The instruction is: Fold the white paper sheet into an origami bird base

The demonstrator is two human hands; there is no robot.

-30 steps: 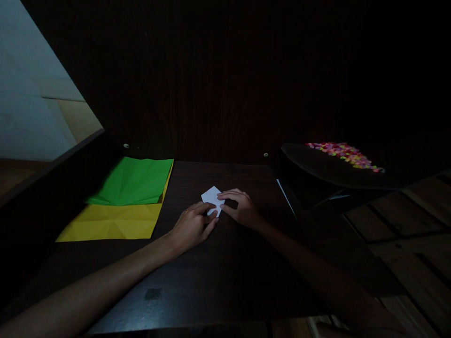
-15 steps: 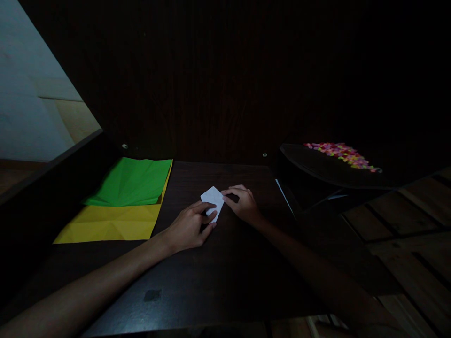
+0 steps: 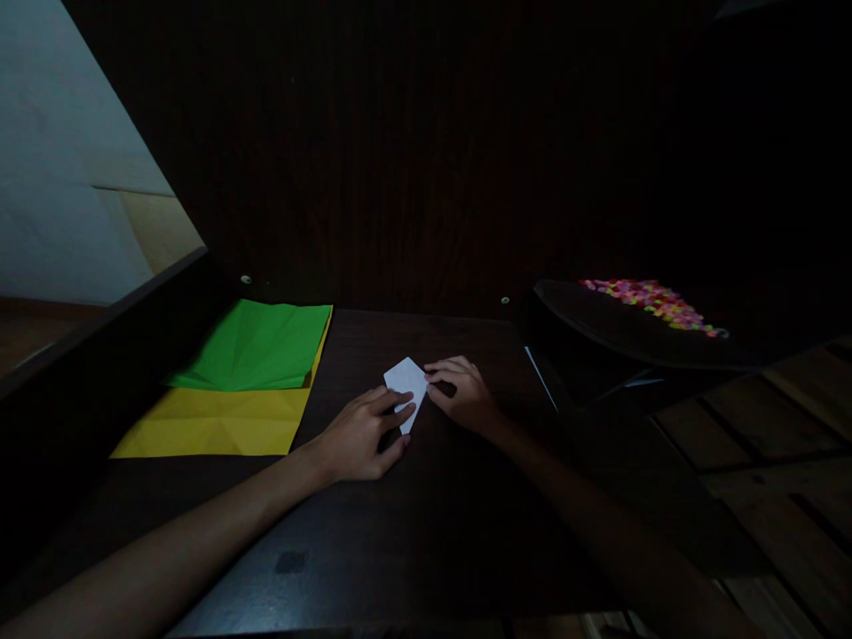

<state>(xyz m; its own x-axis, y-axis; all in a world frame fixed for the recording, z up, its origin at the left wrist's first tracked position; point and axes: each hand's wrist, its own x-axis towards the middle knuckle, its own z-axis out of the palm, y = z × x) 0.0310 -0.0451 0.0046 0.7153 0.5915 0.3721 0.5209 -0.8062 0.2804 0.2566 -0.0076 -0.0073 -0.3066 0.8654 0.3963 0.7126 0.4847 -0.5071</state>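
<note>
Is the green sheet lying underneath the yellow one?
No: the green sheet lies on top of the yellow sheet, covering its far part, left of the hands on the dark table.

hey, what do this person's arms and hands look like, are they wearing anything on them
Both arms are bare from the bottom edge of the picture to the fingertips: no sleeves, gloves, watch or bracelet show. The left hand and right hand show no rings, though the light is too dim to rule out small ones. The forearms are slender, the right one mostly lost in shadow.
</note>
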